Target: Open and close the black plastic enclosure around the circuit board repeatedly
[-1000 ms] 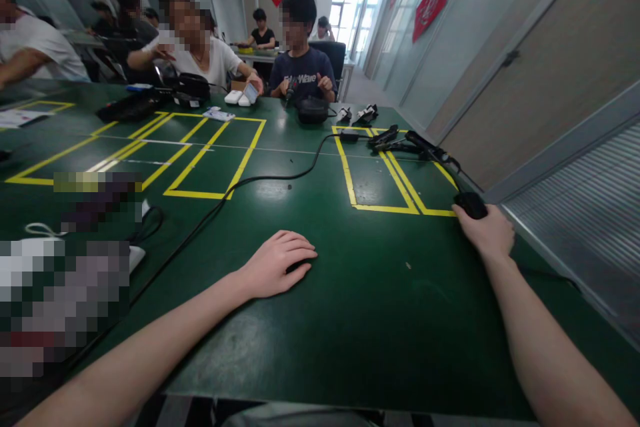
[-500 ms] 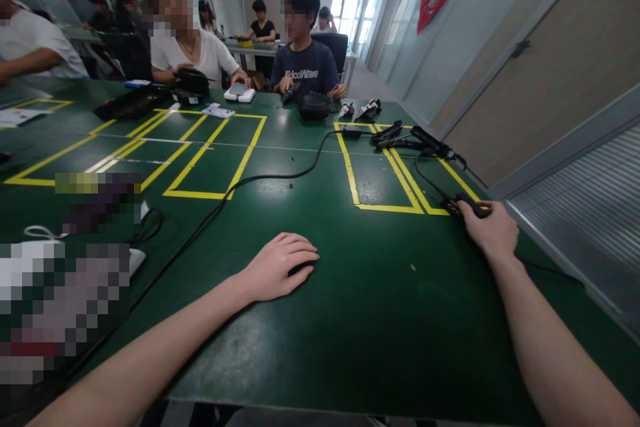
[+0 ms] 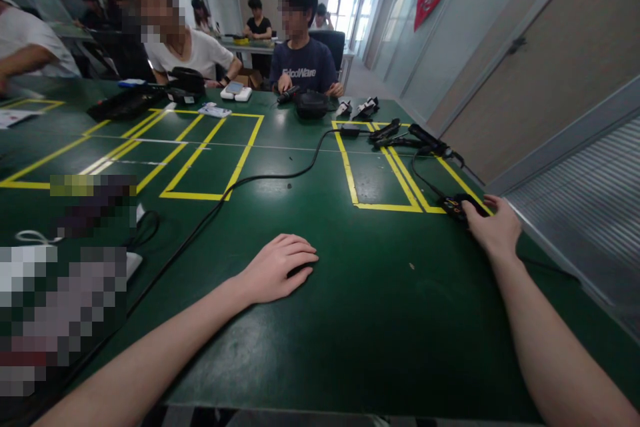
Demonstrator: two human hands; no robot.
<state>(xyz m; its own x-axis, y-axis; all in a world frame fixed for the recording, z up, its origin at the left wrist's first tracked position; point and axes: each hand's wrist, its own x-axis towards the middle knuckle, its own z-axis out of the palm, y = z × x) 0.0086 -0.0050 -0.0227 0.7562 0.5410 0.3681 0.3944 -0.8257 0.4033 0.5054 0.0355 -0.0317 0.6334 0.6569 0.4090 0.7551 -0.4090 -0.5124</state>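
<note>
The right hand [image 3: 495, 230] is touching a small black device [image 3: 454, 207] lying at the table's right side, its thumb and fingers standing parted, though their grip is probably partly hidden. The left hand [image 3: 280, 268] is resting palm down on the green table [image 3: 360, 327], fingers lying nearly together, thumb slightly apart. Black folded gear [image 3: 425, 140] is lying beyond the device

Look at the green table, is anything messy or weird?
A little: a pale scrap lies loose on the green table between the left hand and right hand, and a dark speck sits near the black cable, which wanders across untidily. I see no spill.
</note>
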